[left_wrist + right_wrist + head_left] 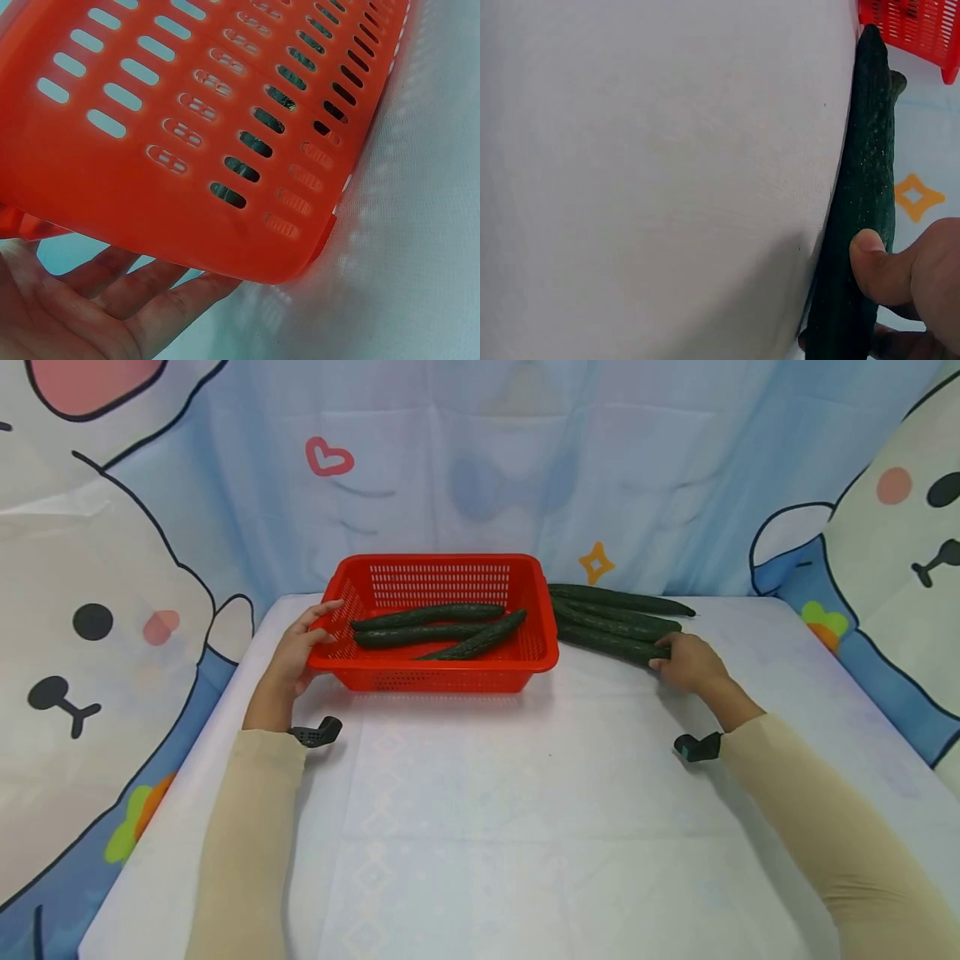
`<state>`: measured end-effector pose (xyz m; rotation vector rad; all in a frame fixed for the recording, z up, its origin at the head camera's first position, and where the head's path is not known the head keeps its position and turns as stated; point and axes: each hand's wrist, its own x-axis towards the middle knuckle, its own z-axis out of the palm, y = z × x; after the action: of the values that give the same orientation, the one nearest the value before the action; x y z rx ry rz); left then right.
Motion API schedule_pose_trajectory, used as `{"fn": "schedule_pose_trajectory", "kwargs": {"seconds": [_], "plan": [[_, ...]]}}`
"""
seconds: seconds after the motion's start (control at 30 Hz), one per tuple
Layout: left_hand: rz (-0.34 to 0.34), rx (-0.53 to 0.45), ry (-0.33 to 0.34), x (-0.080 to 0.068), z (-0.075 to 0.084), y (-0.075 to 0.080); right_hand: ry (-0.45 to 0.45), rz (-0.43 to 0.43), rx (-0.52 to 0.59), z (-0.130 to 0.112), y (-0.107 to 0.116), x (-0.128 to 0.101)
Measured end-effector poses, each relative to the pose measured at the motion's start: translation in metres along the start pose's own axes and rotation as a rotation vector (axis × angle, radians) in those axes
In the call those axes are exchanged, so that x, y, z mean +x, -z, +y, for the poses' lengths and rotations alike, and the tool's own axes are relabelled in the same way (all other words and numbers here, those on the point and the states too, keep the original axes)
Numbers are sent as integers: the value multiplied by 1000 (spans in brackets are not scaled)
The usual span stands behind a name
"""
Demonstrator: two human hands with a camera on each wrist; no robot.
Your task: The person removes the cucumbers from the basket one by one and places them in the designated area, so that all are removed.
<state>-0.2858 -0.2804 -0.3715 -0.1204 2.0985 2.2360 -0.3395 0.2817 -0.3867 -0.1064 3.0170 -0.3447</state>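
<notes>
Lying gripped in right hand (691, 662): cucumber (611, 646), beside basket (442, 667); left hand (294, 647) holds basket's left end.

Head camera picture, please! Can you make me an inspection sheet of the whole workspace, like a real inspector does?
Surface: table under a white cloth.
Job's things: red basket with three cucumbers inside; more cucumbers lie beside its right end.
Clutter: nothing seen.
Hands: left hand touches the basket's left rim; right hand grips the front cucumber outside the basket. Each wrist wears a black device.
Cables: nothing seen.
Surroundings: blue backdrop with cartoon animals, a red heart and an orange star.
</notes>
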Motion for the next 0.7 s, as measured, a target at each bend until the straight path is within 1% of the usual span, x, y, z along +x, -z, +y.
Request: {"fn": "schedule_pose_trajectory", "kwargs": {"seconds": [0.17, 0.27, 0.33, 0.4, 0.5, 0.6, 0.7], "plan": [[-2, 2, 4, 0, 1, -1, -17, 9, -53, -4, 5, -6], [-4, 5, 8, -1, 1, -1, -25, 39, -80, -18, 13, -16], [-1, 10, 16, -1, 1, -1, -4, 86, -85, -34, 18, -23], [3, 13, 21, -2, 0, -1, 47, 149, -80, -54, 24, -31], [5, 13, 22, -2, 0, -2, 176, 237, -42, -86, 30, -41], [3, 16, 18, -2, 1, -3, 318, 274, 22, -116, 35, -47], [6, 16, 18, -3, 1, -2, 444, 282, 80, -141, 35, -48]]}}
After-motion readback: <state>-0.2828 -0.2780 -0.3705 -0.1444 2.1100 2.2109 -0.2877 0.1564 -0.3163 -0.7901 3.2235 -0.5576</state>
